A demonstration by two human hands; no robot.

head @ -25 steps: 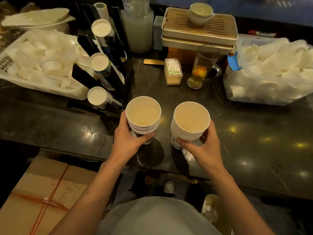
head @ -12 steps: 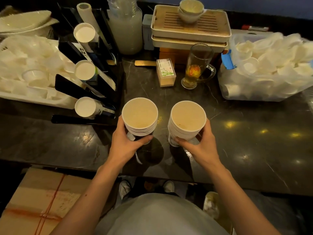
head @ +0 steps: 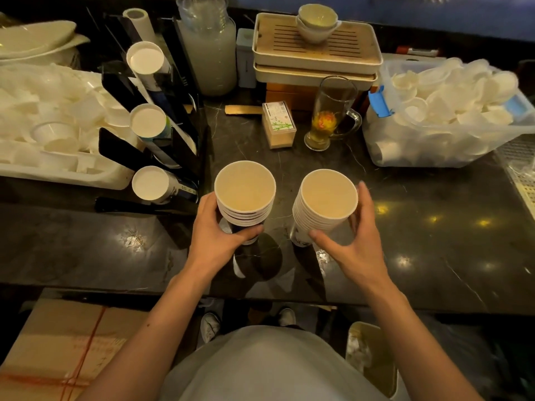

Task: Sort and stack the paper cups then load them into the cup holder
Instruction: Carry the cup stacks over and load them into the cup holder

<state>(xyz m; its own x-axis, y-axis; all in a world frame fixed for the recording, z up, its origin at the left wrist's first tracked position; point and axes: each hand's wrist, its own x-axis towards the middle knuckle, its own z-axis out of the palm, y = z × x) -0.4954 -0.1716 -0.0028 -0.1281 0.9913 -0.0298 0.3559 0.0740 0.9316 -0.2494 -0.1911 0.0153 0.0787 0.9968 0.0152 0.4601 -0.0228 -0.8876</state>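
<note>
Two stacks of nested paper cups are at the middle of the dark counter [head: 434,241], mouths up. My left hand [head: 214,235] is wrapped around the left stack [head: 244,188] from the left and below. The right stack [head: 327,195] is taller and leans slightly. My right hand [head: 359,241] is beside it with thumb and fingers spread, a dark gap between palm and cups. The black cup holder [head: 124,146] stands to the left, with three slanted rows of stacked cups [head: 147,121] in it, their white bottoms facing me.
A white basket of loose cups [head: 52,131] sits at the far left. A clear bin of loose cups [head: 451,117] is at the right. Behind the stacks are a glass mug of tea [head: 330,117], a small box [head: 279,125], a wooden tea tray [head: 315,44] and a large jar [head: 208,47].
My right hand has loosened from the right stack and its fingers have spread apart. My left hand keeps its grip on the left stack. The view has shifted slightly.
</note>
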